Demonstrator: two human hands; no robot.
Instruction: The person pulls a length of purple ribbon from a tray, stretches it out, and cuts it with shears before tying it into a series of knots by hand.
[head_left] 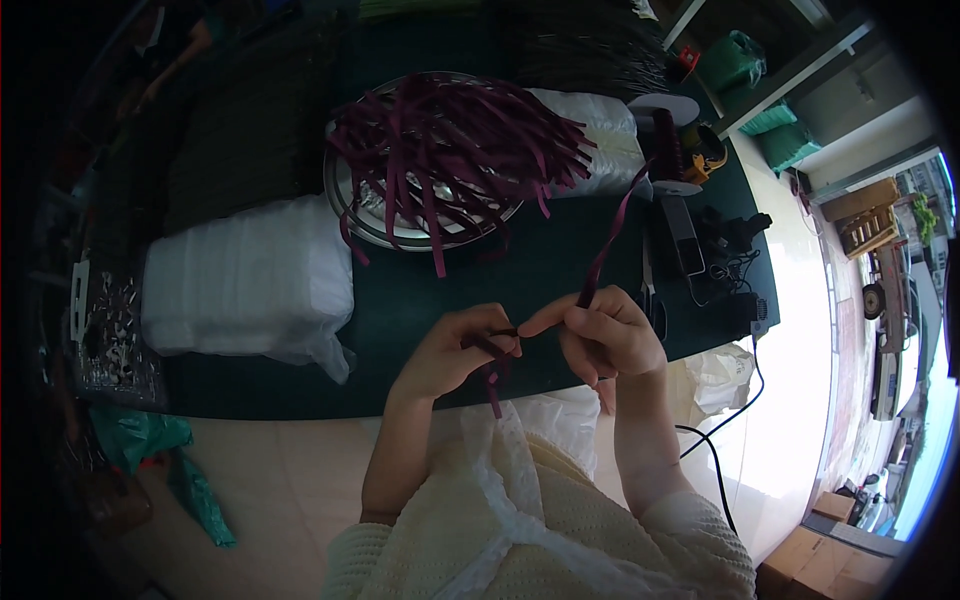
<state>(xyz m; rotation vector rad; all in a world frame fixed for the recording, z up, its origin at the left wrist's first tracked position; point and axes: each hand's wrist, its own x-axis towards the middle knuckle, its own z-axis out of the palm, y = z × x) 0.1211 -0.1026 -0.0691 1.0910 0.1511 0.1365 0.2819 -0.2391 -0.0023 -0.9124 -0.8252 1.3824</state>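
Over the near edge of the table, my left hand (460, 345) pinches a folded or looped piece of maroon ribbon (495, 392), whose end dangles below the fingers. Close on its right, my right hand (615, 335) grips another part of maroon ribbon (608, 240) between thumb and fingers, its index fingertip reaching to the left fingertips. From there the ribbon runs up and away to a white-flanged spool (668, 145) at the back right. Whether both hands hold one continuous strip is hidden by the fingers. Ahead, many cut maroon ribbon strips (440, 140) lie heaped on a round metal tray (335, 185).
White plastic-wrapped bundles stand left (245, 275) and behind the tray (600, 125). On the right of the dark green table (420, 310) are a black box-like device (682, 235), cables and a tape dispenser (705, 150). A green bag (140, 435) lies lower left. Another person (165, 45) is far left.
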